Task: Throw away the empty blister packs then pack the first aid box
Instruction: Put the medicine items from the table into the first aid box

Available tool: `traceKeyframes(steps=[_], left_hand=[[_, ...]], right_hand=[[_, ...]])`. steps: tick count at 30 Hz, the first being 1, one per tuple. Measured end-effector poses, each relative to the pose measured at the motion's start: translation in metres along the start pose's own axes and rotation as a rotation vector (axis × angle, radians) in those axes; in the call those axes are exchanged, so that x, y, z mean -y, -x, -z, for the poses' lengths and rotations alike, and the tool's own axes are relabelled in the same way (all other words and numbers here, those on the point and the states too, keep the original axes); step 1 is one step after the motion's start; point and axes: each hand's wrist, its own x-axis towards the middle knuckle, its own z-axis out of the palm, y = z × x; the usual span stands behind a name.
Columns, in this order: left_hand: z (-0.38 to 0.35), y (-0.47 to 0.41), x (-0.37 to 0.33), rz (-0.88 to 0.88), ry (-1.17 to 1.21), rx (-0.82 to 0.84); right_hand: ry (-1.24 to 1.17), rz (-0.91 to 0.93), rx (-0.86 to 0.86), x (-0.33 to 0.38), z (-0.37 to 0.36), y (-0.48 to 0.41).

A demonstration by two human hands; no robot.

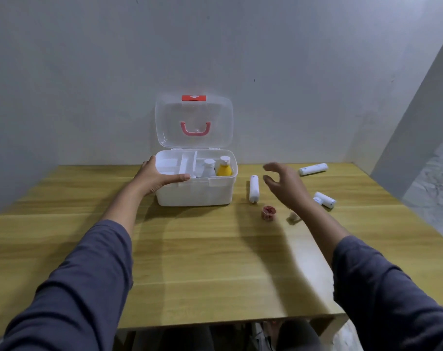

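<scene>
First aid box (196, 191) at centre frame on the table (202, 262), clear lid (194, 122) raised, a white bottle (208, 168) and a yellow bottle (224, 167) upright in its right compartment. Left hand (156, 177) gripping the box's front-left rim, thumb along the edge. Right hand (286, 184) right of centre, raised, fingers (271, 167) spread wide, holding nothing. White tubes at right: one (254, 188) just beside the box, another (313, 169) farther back, a third (325, 199) near the wrist. Small red cup (268, 213) below them.
</scene>
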Motion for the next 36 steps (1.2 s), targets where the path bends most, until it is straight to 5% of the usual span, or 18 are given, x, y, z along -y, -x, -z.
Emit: traceKeyframes(steps=[5, 11, 21, 29, 36], left_hand=[[0.000, 0.001, -0.001, -0.015, 0.010, -0.007], [0.003, -0.003, 0.008, -0.033, 0.055, 0.005], [0.001, 0.002, 0.001, -0.033, 0.034, -0.003], [-0.001, -0.002, -0.001, -0.070, 0.039, 0.019], [-0.004, -0.004, 0.001, -0.083, 0.065, 0.008]], right_hand=[[0.131, -0.258, -0.077, -0.053, 0.007, 0.034], [0.226, -0.303, -0.043, -0.088, -0.016, 0.031], [0.109, -0.280, 0.027, -0.122, 0.004, -0.029], [0.210, 0.008, 0.271, -0.159, 0.014, -0.070], [0.454, -0.156, 0.256, -0.171, 0.016, -0.103]])
